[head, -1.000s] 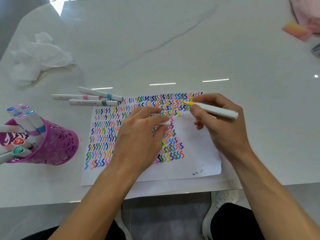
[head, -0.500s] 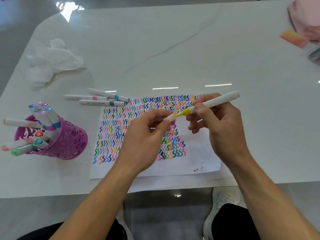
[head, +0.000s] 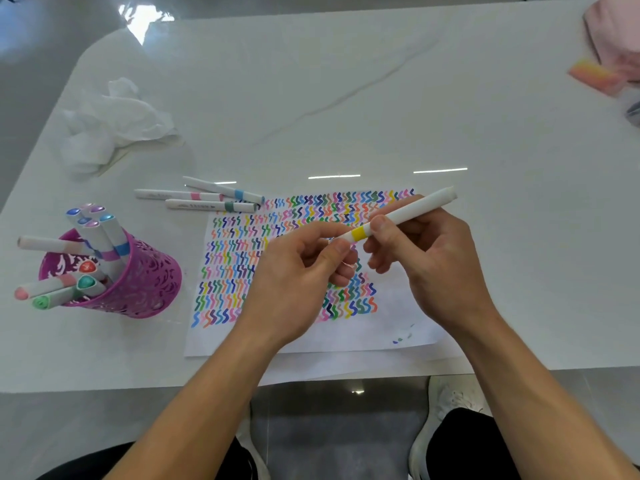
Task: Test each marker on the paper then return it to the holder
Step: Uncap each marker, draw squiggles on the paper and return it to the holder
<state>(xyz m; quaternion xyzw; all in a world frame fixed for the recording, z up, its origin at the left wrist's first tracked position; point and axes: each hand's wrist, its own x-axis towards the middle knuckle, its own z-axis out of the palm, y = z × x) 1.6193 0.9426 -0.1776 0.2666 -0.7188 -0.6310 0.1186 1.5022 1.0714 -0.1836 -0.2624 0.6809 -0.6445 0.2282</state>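
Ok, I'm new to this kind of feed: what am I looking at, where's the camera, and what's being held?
There is no machine here. These are a person's two bare hands, filmed by one camera worn on the head and looking down. On the white table lie a paper sheet covered with coloured squiggles, a purple marker holder at the left, three loose markers by the sheet's far-left corner, and a crumpled tissue. The right hand holds a yellow-banded marker over the sheet, and the left hand pinches its near end.

Bright, even light; strip glare on the glossy table; edges bowed, corners soft.
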